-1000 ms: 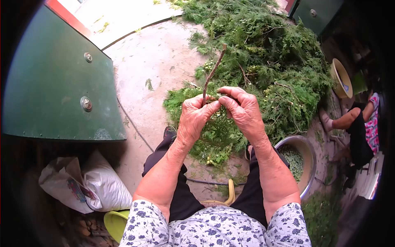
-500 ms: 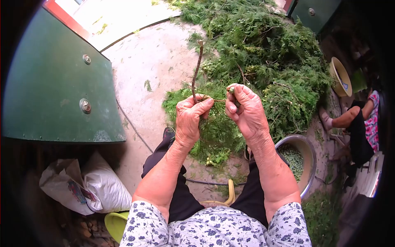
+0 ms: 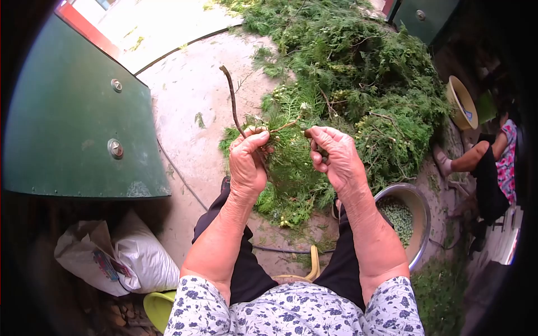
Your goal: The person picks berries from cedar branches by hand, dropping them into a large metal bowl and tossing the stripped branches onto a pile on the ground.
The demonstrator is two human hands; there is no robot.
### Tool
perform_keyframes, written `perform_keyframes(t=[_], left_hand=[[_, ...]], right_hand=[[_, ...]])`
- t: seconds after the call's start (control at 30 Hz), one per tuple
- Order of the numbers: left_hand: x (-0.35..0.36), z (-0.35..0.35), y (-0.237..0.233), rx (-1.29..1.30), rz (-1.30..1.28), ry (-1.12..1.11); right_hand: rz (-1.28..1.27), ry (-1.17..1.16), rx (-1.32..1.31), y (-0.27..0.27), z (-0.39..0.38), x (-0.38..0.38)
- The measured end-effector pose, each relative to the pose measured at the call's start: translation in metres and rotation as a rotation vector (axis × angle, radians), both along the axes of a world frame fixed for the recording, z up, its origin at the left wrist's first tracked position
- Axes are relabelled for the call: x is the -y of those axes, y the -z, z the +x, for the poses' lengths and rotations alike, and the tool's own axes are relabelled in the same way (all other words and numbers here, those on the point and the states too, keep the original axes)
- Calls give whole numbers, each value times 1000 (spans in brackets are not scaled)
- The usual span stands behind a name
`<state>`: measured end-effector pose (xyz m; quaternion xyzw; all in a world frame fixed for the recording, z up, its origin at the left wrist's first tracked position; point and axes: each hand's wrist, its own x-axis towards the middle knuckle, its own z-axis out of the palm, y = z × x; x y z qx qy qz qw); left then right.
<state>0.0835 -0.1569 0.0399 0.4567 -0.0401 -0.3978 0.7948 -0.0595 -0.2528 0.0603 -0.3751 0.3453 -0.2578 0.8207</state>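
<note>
My left hand (image 3: pixel 248 162) is closed around a conifer branch (image 3: pixel 231 98). Its bare brown stem sticks up above the fist, while thin twigs and green sprays (image 3: pixel 288 134) fan out to the right. Just right of those sprays is my right hand (image 3: pixel 338 158), thumb and forefinger pinched together at a twig's end. Small green cones show partly inside its curled fingers; how many is hidden. By my right knee a metal basin (image 3: pixel 427 227) contains many small green cones (image 3: pixel 398 219).
A large heap of cut conifer branches (image 3: pixel 358 73) covers the floor ahead. Green metal door panel (image 3: pixel 67 112) stands left, above white sacks (image 3: pixel 143 255) and a lime-green basin (image 3: pixel 157 308). At right are a yellowish basin (image 3: pixel 457 101) and another person's leg (image 3: pixel 471 159).
My left hand has shifted slightly left and down, tilting the stem leftward and bringing leafy sprays into view between the hands. The right hand's fingertips have dropped a little.
</note>
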Motion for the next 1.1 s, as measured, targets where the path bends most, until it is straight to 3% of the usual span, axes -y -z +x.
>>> perform_keyframes(t=[0.1,0.17,0.27,0.33,0.4,0.47,0.67,0.77,0.87,0.9,1.1], left_hand=[[0,-3,1,-18,0,90],[-1,-2,3,-7,16,138],[1,-8,-4,34,45,192],[5,-10,-4,289,3,145],[3,-10,-10,287,-11,198],[2,-12,-13,479,84,358],[5,-16,1,478,107,377],[4,-17,3,448,199,517],[2,-20,9,492,208,406],[5,-20,8,495,120,375],[3,-23,-2,346,154,350]], right_hand=[[25,-10,-1,2,4,-5],[75,-4,149,4,5,-3],[4,35,67,1,6,-3],[-54,18,57,3,5,0],[-113,0,46,3,5,-1],[-156,-19,-33,2,9,-7],[-99,-28,5,4,12,-10],[-47,-6,100,8,12,-4],[-47,20,83,6,10,-1],[-67,32,70,5,10,-1],[-283,4,-33,7,10,-5]])
